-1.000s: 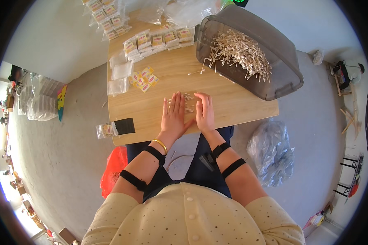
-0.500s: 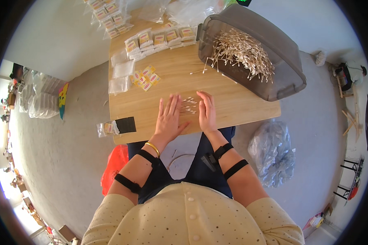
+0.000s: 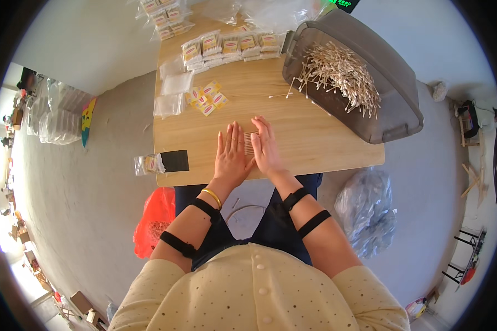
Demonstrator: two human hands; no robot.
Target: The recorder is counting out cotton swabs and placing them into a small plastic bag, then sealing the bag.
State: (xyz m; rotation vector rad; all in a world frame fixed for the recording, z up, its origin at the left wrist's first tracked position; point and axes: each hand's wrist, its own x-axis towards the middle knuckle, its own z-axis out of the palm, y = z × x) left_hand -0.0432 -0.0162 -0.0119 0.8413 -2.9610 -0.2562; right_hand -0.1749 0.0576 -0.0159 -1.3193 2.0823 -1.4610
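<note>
On the tabletop [image 3: 309,129], a small row of cotton swabs [image 3: 248,144] lies between left hand [image 3: 231,156] and right hand [image 3: 265,150], fingers of both extended, unclosed. Filled packets [image 3: 230,46] done, far side; clear bags [image 3: 176,84], labels [image 3: 206,97], loose swabs [image 3: 343,77] in bin [image 3: 395,110] remain.

There were two grips [image 3: 233,160] at one worktop [image 3: 315,146]; beyond, rightward, one tub [image 3: 392,77], its swabs [image 3: 342,74] too many to count; behind, four straps [image 3: 178,244], one bracelet [image 3: 212,195].

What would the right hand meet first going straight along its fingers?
The right hand would likely meet the row of swab packets across the table, though depth is hard to judge.
</note>
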